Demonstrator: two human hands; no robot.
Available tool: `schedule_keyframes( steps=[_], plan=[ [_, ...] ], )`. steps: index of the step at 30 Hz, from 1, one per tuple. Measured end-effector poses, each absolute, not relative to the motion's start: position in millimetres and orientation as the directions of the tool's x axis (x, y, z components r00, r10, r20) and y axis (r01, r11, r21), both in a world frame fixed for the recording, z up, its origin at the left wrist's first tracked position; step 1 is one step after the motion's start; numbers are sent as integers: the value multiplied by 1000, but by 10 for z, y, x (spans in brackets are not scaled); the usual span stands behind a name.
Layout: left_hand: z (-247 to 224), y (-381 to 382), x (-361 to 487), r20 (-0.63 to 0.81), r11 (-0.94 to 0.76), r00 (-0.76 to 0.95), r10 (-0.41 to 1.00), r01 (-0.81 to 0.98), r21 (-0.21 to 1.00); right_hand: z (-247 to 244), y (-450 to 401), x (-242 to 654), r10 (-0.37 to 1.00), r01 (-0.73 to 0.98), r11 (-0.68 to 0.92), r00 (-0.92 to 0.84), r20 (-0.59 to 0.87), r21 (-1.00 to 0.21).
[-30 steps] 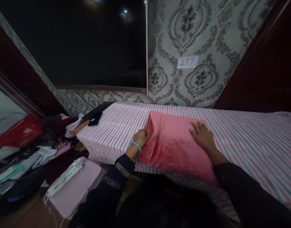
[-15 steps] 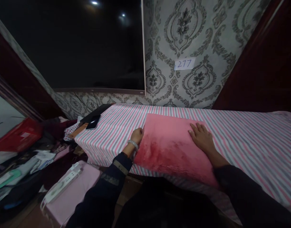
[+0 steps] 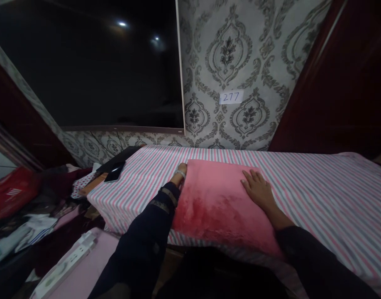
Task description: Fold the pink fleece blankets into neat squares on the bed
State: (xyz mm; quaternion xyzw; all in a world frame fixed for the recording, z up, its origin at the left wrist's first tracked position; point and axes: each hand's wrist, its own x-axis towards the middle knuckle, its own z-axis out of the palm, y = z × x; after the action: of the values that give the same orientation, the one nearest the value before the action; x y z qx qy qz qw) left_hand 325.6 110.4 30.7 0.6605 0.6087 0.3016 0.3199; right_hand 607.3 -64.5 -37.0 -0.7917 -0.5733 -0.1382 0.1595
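A pink plush cloth (image 3: 218, 199), darker red toward its near part, lies flat on a striped tablecloth (image 3: 311, 182). My left hand (image 3: 181, 169) is at its far left corner, with a band round the wrist; its fingers are mostly hidden, so what they grip cannot be made out. Flat on the right part of the pink cloth rests my right hand (image 3: 257, 187), fingers spread.
A phone (image 3: 115, 172) lies at the table's left end beside a black item (image 3: 125, 154). Lower left, a power strip (image 3: 67, 262) sits on a pink surface. Piled clothes and a red bag (image 3: 14, 192) are farther left. A large screen (image 3: 91, 66) hangs behind.
My left hand has slid along the cloth's left edge, away from me, to the far corner. My right hand stays spread on the cloth. The view has shifted a little.
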Motion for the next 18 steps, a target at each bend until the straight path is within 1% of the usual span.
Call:
schedule_keyframes(
  steps=[3,7,10,14,18],
  plan=[
    [273,1187,3255,22,-42,41,999,595,803,-346,-652,6056,866,950,-300,311,392,-90],
    [212,1204,3202,104,-80,-14,994,546,834,-329,-660,6047,865,951,-298,307,396,-86],
    [188,1184,3174,95,-75,-14,995,511,856,-318,-668,6043,864,952,-296,303,401,-82],
    [226,1084,3155,45,-68,62,997,457,887,-298,-680,6039,867,952,-294,305,393,-89],
    [283,779,3028,-5,-78,204,979,399,914,-301,-685,6051,858,953,-285,300,416,-101]
  ],
)
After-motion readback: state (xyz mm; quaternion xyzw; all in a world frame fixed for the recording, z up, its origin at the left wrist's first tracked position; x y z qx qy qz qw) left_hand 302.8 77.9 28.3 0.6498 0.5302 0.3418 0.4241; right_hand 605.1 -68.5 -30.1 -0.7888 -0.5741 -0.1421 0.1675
